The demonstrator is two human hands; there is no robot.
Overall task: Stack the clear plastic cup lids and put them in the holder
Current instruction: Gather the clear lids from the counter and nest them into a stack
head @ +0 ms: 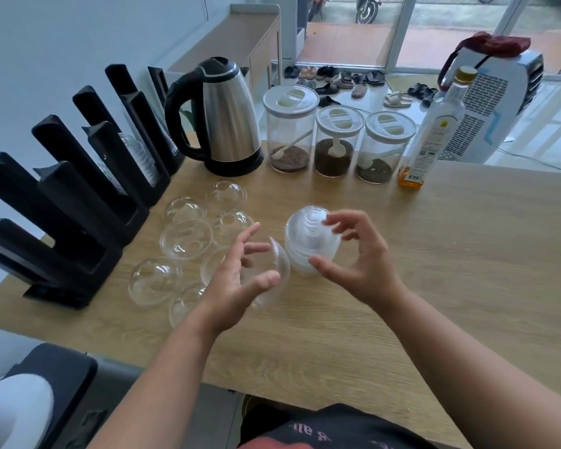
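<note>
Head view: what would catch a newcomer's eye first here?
At the centre, the right hand holds a stack of lids, and the left hand holds a single lid beside it. Loose lids lie on the table to their left, before the black holder.

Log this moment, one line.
phase: stacking | left hand: holds single lid | right hand: holds lid stack | loose lids: on table | holder: left of them

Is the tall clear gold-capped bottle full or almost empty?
Almost empty: the tall clear bottle holds only a thin amber layer at its bottom.
</note>
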